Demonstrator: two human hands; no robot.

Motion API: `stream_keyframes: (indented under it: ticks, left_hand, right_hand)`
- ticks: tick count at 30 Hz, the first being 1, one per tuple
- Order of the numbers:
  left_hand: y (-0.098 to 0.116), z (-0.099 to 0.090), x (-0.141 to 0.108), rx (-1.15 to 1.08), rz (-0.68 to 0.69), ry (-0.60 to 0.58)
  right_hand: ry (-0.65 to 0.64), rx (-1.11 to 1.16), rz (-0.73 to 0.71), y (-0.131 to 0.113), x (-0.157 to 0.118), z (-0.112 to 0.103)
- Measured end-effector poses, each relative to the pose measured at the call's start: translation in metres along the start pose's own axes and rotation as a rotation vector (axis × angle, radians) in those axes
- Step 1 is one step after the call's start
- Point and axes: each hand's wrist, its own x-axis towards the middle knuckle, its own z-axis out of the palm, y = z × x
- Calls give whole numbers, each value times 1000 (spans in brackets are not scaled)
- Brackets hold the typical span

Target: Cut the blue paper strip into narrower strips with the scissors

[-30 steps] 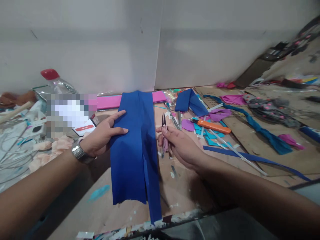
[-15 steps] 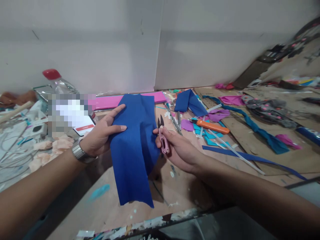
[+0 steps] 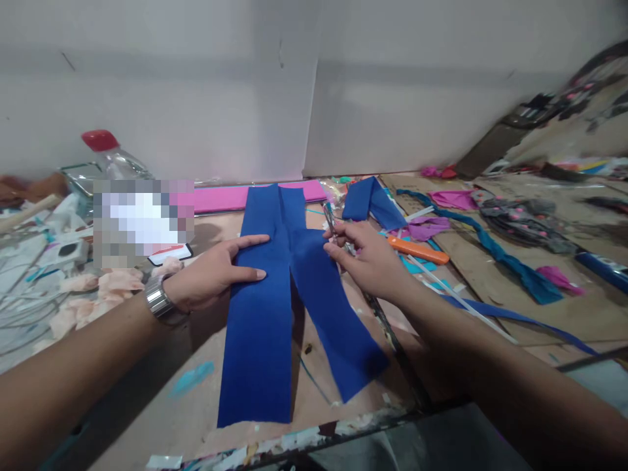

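Observation:
A long piece of blue crepe paper (image 3: 260, 327), slit lengthwise from its near end, lies over the table with its two strips spread apart. At its left edge, my left hand (image 3: 210, 275) grips it, thumb and forefinger on top and the other fingers out of sight. My right hand (image 3: 370, 258) is closed around small pink-handled thread snips (image 3: 328, 216), now mostly hidden by the fingers. Its fingertips touch the upper edge of the right-hand strip (image 3: 333, 301), which slants toward the table's front.
Behind the paper lies a flat pink pack (image 3: 216, 199). An orange cutter (image 3: 419, 250), a folded blue piece (image 3: 373, 203) and scraps are to the right, beside cardboard (image 3: 500, 261). Left are a red-capped bottle (image 3: 115, 154), a phone (image 3: 169, 254) and cables (image 3: 24, 288).
The right strip, earlier curled beneath the sheet, has swung out to the right. My right hand has moved up and right with the snips; my left hand has shifted slightly right and nearer.

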Motion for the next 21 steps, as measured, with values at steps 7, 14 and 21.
stream_keyframes:
  ticks: [7, 14, 21]
  left_hand:
    - [-1, -2, 0, 101, 110, 81]
    - [1, -2, -4, -4, 54, 55]
    - [8, 2, -8, -61, 6, 75]
  right_hand:
    - [-513, 561, 406, -36, -31, 15]
    - [-659, 772, 615, -29, -45, 38]
    - [-766, 1126, 664, -26, -46, 31]
